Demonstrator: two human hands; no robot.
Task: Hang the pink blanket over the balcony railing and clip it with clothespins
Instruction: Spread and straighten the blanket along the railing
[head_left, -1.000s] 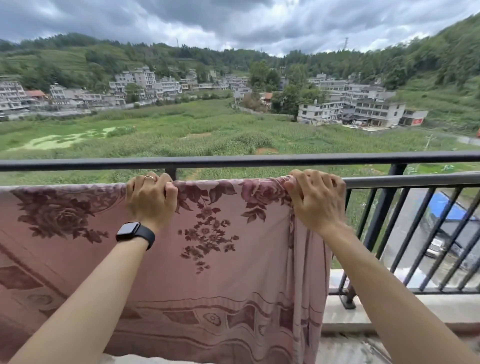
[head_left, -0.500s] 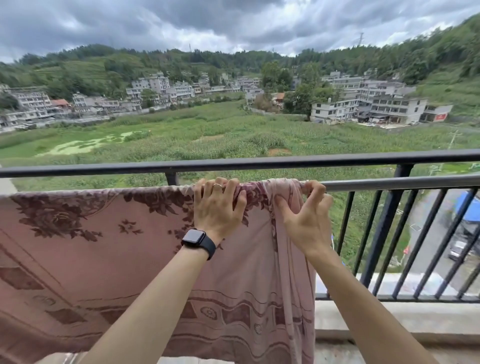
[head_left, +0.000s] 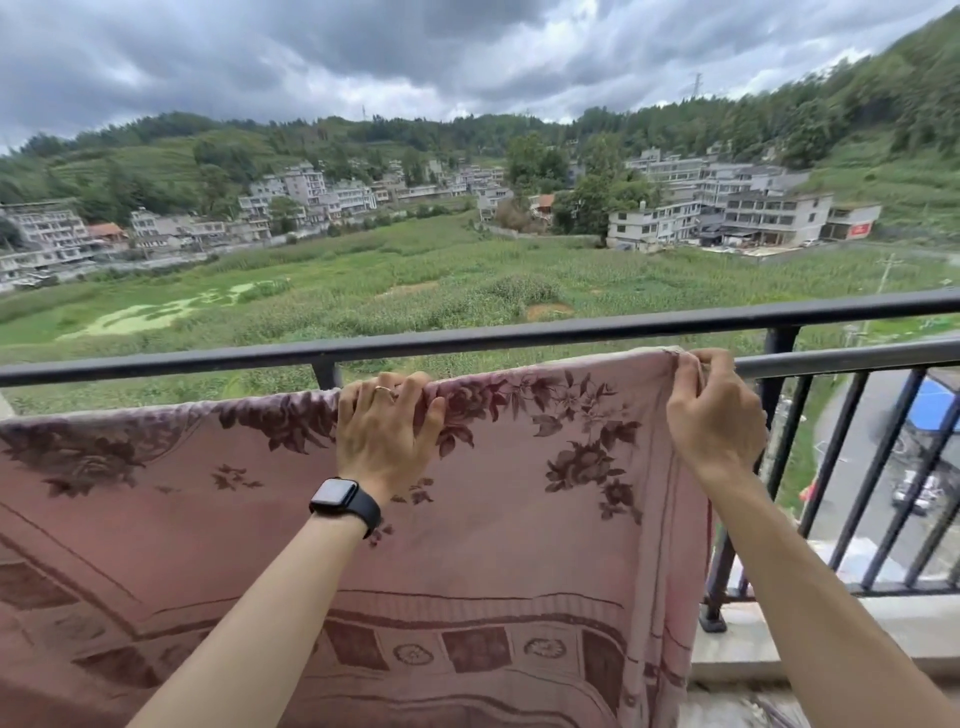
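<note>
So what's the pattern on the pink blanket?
Dark maroon flowers and leaves on the pink blanket, plus a banded border lower down. Head view.

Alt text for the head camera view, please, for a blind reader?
A pink floral blanket hangs over a balcony railing; the left hand holds its top edge, the right hand pinches its right corner. Green fields and houses lie beyond.

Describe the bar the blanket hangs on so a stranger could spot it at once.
Find the black balcony railing facing the valley. It has two horizontal bars: a dark top rail and a paler lower bar just beneath. Only the lower bar carries the pink blanket; the top rail is bare.
</note>
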